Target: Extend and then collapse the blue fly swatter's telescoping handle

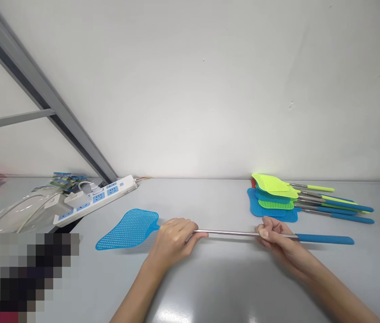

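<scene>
A blue fly swatter [131, 229] with a telescopic metal rod lies crosswise in front of me, its rod drawn out. My left hand [175, 237] is closed around the rod close to the perforated paddle, covering part of it. Farther right, my right hand [276, 235] pinches the rod just ahead of the blue grip, which sticks out beyond the hand. Behind my right hand rests a pile of fly swatters [274, 193] in yellow, green and blue, their handles pointing right.
A white power strip [109, 195] with plugs and chargers lies at the left. Beyond it are colourful packets [65, 180] and clear plastic [15, 211]. A grey metal frame post [51, 98] rises at the left, and a white wall [203, 89] backs the grey table [210, 287].
</scene>
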Demonstrator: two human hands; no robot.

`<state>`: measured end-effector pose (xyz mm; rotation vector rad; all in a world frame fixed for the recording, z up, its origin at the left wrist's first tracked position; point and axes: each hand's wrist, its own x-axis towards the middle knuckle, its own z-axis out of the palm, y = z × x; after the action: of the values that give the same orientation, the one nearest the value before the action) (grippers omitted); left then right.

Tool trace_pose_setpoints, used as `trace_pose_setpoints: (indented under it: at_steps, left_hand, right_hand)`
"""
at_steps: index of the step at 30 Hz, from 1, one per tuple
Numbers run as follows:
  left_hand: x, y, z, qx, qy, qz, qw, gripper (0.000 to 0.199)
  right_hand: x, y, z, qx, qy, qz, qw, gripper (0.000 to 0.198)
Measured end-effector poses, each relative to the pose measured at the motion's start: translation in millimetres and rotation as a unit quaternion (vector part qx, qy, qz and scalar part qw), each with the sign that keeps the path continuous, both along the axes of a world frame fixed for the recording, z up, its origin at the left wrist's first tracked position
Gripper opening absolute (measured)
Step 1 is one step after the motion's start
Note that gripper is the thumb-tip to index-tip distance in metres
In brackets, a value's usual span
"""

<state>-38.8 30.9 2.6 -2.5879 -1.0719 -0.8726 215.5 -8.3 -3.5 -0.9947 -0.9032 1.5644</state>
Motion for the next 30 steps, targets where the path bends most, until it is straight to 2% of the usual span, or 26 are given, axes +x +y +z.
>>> trace_pose_setpoints:
  at_steps: [10, 30]
  left_hand:
    - [-9, 3, 2.1, -0.005, 0.004, 0.012, 1.0, 0.019]
    - [-18, 7, 7.7, -0.017, -0.004, 0.012, 1.0, 0.021]
  right_hand:
    - [3, 2, 6, -0.001, 0.013, -0.002, 1.0, 0.028]
    - [11, 5, -4, 0.012, 0.043, 0.01, 0.999, 0.026]
